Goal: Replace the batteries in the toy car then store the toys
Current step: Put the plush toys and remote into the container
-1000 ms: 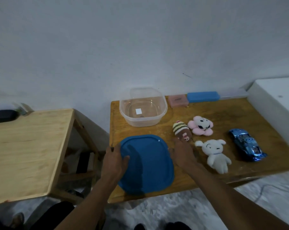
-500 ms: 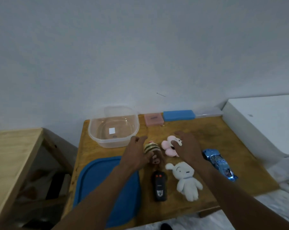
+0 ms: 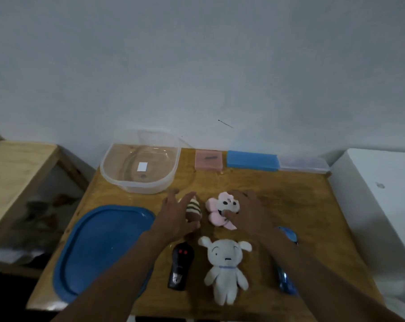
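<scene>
- The left hand [image 3: 176, 217] hangs over the striped plush [image 3: 194, 209] near the middle of the tabletop [image 3: 289, 201]. Its fingers are spread and straight on the plush's left side and its thumb is at the near end. Firm contact cannot be confirmed.
- The right hand [image 3: 250, 214] takes the pink flower plush [image 3: 220, 205]. The thumb presses its face and the fingers reach round its far side.
- The blue toy car [image 3: 287, 235] lies toward the right edge of the tabletop, mostly hidden under the right forearm. Only 2 glossy parts show. Neither hand touches it.
- Handling, judged: the car shell looks hard and smooth, so it is probably rigid and somewhat slippery. Grip it across the body sides, not by the wheels. The battery cover is not visible.
- The 3 plush toys, including the white plush dog [image 3: 224, 266] at the near edge, look soft and light. Any grip on the body should serve.
- The black remote control [image 3: 181, 263] lies just left of the dog.
- The clear container [image 3: 141, 161] stands open at the far left corner. Its blue lid [image 3: 99, 247] lies flat at the near left.
</scene>
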A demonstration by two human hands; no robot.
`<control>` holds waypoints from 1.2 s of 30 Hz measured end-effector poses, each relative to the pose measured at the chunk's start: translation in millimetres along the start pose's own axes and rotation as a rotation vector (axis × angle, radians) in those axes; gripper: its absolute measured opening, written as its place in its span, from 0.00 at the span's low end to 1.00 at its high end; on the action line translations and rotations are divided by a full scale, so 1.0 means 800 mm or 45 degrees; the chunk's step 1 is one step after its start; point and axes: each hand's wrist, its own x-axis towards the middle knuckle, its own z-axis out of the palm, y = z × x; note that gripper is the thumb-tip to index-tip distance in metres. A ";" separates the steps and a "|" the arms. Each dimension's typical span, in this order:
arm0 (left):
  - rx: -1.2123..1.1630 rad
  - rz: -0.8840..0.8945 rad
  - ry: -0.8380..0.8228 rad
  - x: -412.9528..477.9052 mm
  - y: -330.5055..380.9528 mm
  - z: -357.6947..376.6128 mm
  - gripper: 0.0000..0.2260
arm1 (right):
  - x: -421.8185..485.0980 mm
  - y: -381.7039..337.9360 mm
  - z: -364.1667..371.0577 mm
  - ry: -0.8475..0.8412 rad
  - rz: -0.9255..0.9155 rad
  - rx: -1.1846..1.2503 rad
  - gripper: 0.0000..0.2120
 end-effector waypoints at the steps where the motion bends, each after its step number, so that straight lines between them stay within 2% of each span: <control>1: -0.009 -0.013 -0.009 0.001 0.000 0.002 0.38 | 0.003 0.001 0.004 -0.032 -0.006 0.015 0.31; 7: -0.089 -0.027 -0.087 0.010 0.001 0.007 0.38 | 0.015 0.014 0.030 -0.150 0.008 -0.008 0.36; 17: -0.118 -0.020 -0.096 0.021 -0.003 0.012 0.39 | 0.027 0.025 0.036 -0.128 -0.065 -0.043 0.33; 25: -0.163 0.047 0.071 0.019 0.025 -0.015 0.38 | 0.037 0.010 0.013 -0.016 0.006 -0.009 0.31; 31: -0.123 0.128 0.385 0.026 0.059 -0.078 0.36 | 0.049 -0.023 -0.052 0.157 -0.101 -0.025 0.29; 33: -0.073 0.128 0.442 0.029 0.072 -0.082 0.37 | 0.049 -0.017 -0.070 0.180 -0.142 0.003 0.27; 36: -0.063 0.090 0.483 0.031 0.052 -0.117 0.37 | 0.060 -0.056 -0.076 0.229 -0.214 0.009 0.26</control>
